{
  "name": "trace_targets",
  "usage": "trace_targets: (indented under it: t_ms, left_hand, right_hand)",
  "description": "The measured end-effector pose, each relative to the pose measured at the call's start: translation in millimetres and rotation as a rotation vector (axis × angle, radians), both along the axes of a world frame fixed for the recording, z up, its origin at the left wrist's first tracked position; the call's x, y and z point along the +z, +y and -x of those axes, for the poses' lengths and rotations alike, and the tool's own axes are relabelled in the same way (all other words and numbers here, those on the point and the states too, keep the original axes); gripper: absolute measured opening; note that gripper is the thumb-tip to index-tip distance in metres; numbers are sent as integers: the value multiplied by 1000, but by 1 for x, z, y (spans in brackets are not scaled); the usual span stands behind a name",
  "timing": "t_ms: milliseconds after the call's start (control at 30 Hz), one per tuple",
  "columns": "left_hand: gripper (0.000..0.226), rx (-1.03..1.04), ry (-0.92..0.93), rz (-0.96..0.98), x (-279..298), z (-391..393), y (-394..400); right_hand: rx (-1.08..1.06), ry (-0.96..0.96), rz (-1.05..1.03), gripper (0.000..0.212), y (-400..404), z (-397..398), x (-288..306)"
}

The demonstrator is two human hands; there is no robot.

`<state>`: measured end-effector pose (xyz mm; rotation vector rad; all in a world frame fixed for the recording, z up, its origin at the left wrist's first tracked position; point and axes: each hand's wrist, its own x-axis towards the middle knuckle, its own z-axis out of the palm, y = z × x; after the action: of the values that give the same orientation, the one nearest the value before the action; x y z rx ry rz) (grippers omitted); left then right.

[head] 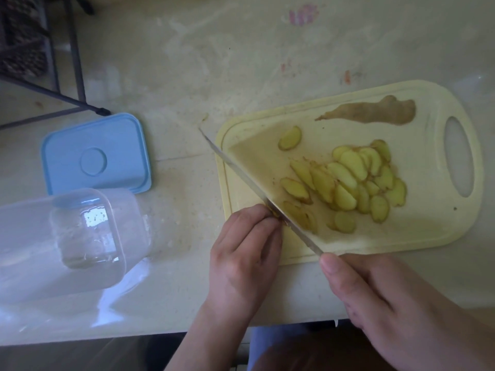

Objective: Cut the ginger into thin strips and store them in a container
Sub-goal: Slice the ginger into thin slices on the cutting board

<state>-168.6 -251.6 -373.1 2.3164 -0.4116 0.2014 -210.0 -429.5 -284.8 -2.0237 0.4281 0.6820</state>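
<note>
Several yellow ginger slices (348,183) lie fanned across the pale yellow cutting board (428,223). An uncut brown piece of ginger (375,112) lies at the board's far side. My right hand (388,303) grips the knife's handle, which is hidden under it. The knife (241,180) has its blade slanting across the board's left end, tip pointing away to the left. My left hand (246,253) has its fingertips curled round a small ginger end piece right against the blade; that piece is mostly hidden. A clear plastic container (67,242) lies on its side at the left.
The container's blue lid (96,156) lies flat behind it on the stained white table (187,76). A dark metal chair frame (53,97) stands beyond the table's far left corner. The table's near edge runs just under my wrists.
</note>
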Motion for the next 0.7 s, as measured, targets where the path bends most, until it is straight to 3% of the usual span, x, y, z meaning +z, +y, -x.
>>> trace_targets:
  t_ms: [167,500,700]
  left_hand:
    - [15,2,-20,-5,-2,-1,0]
    - [28,-23,-19,22,-1,-2,1]
    - [22,-29,-18,25,-2,-1,3]
  right_hand:
    - [-26,17,27,93,2,1,3]
    - [23,72,15,79,1,1,2]
    - [-23,-22,51,92,2,5,-1]
